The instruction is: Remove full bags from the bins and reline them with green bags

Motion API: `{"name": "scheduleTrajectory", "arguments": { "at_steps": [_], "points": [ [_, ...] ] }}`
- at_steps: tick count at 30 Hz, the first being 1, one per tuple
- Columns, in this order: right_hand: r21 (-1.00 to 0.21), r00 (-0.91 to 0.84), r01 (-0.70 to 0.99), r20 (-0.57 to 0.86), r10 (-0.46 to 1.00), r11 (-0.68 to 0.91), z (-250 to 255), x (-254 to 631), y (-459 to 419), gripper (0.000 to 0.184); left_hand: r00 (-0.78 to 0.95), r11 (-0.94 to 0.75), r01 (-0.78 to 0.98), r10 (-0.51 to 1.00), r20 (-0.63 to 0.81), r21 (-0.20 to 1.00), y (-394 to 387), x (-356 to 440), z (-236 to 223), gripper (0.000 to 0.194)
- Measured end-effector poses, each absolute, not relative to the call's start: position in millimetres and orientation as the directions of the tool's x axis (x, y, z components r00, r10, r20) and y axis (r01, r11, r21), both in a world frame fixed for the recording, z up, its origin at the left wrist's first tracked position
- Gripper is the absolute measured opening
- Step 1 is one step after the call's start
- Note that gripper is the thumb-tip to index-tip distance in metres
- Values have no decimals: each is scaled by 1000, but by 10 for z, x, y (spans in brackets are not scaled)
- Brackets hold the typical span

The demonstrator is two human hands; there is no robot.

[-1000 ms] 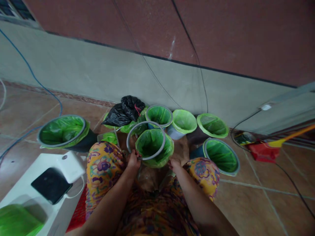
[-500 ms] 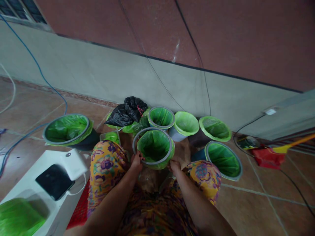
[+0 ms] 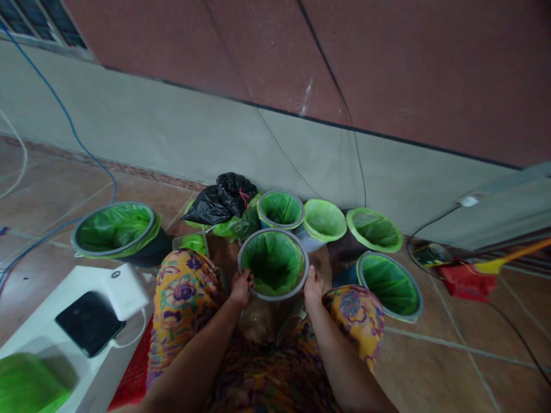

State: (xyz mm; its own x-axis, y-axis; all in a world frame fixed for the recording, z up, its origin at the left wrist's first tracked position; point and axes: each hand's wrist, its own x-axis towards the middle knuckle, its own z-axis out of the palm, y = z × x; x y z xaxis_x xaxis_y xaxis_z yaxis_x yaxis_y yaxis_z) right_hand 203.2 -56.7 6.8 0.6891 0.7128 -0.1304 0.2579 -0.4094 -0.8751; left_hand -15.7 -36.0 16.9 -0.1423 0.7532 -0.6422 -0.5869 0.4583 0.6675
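Between my knees stands a trash bin lined with a green plastic bag (image 3: 271, 261). A grey rim ring (image 3: 274, 297) sits around its mouth over the bag. My left hand (image 3: 241, 287) grips the ring at its left front, fingertips curled over the inner edge. At the right side, my right hand (image 3: 314, 287) is closed against the same ring, with part of its fingers hidden. The bin's lower body is hardly visible beneath the rim.
Several other green-lined bins stand around, including a ringed bin (image 3: 282, 225) behind and one at left (image 3: 157, 248). Black bags (image 3: 219, 201) lie near the wall. A white bench (image 3: 38, 304) holds a phone (image 3: 89, 323) and a white charger (image 3: 124, 289). A red dustpan (image 3: 467, 280) lies right.
The grey ring, earlier raised and offset at the left with bag showing outside it, now lies evenly around the mouth. My right hand has moved up along the ring's right side.
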Motion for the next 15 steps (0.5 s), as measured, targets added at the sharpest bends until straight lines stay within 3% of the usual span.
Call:
{"name": "scheduleTrajectory", "arguments": {
  "at_steps": [7, 11, 15],
  "points": [
    [-859, 622, 353, -81, 779, -370, 310, 1981, -543, 60, -235, 423, -466, 787, -570, 777, -305, -209, 247, 26],
    [-915, 502, 318, -60, 863, -249, 360, 1999, -378, 53, -233, 383, -668, 707, -668, 638, -207, -311, 364, 21],
    [-927, 700, 150, -146, 699, -344, 155, 2183, -174, 45, -124, 305, -831, 714, -689, 466, -119, -402, 471, 25]
  ]
}}
